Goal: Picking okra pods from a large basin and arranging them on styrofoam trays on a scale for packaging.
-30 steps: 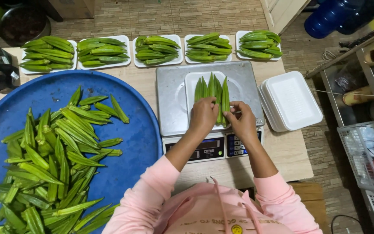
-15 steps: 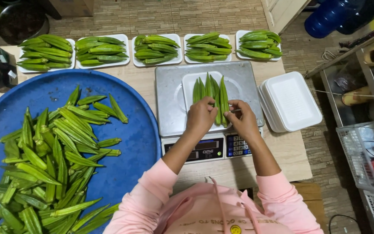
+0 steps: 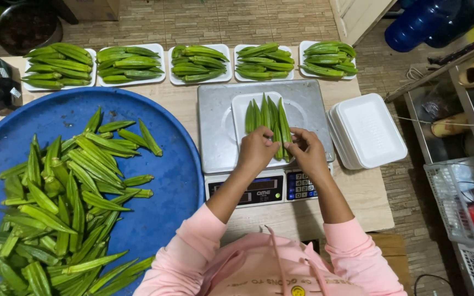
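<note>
Both hands (image 3: 281, 151) grip okra (image 3: 267, 118) on the scale's tray (image 3: 241, 104).

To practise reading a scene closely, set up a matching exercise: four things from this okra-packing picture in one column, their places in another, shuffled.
Things:
1. loose okra pile
2. stack of empty white trays
3. tray under both hands
4. five filled trays

Places:
A. on the scale's steel platform
B. in a row along the table's far edge
C. on the big blue tray
D. right of the scale

Pairs: 1-C, 2-D, 3-A, 4-B
</note>
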